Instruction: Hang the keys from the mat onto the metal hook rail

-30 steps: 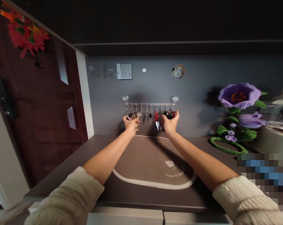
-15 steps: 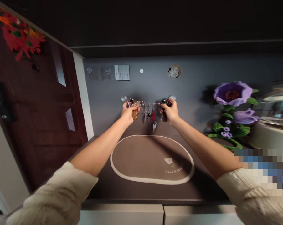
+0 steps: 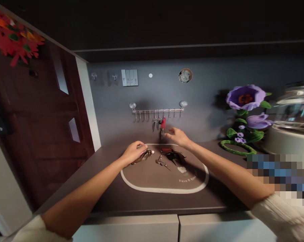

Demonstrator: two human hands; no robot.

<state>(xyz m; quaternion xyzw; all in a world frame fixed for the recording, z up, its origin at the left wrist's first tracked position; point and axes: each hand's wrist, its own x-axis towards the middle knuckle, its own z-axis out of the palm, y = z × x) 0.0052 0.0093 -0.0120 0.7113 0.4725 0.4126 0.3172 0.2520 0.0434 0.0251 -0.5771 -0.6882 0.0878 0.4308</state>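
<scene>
A metal hook rail point(image 3: 157, 110) is stuck to the grey wall; only a red tag with a few keys point(image 3: 162, 124) still hangs from its middle hooks. My left hand point(image 3: 133, 153) rests low on the oval mat point(image 3: 142, 183), fingers curled on a bunch of keys with a brown fob point(image 3: 144, 155). More key bunches point(image 3: 171, 156), dark and red, lie loose on the mat just right of it. My right hand point(image 3: 178, 137) hovers above those, fingers spread and empty, reaching toward the hanging keys.
A dark wooden door point(image 3: 38, 127) stands at the left. Purple fabric flowers point(image 3: 245, 111) and a glass-lidded pot point(image 3: 290, 131) sit on the counter's right. Light switches point(image 3: 129, 77) and two small hooks are above the rail. The counter's front edge point(image 3: 142, 216) runs below.
Both hands lifted key bunches off the rail's ends and brought them down onto the mat. The right hand let its bunch go and rose again; the left still rests on its keys.
</scene>
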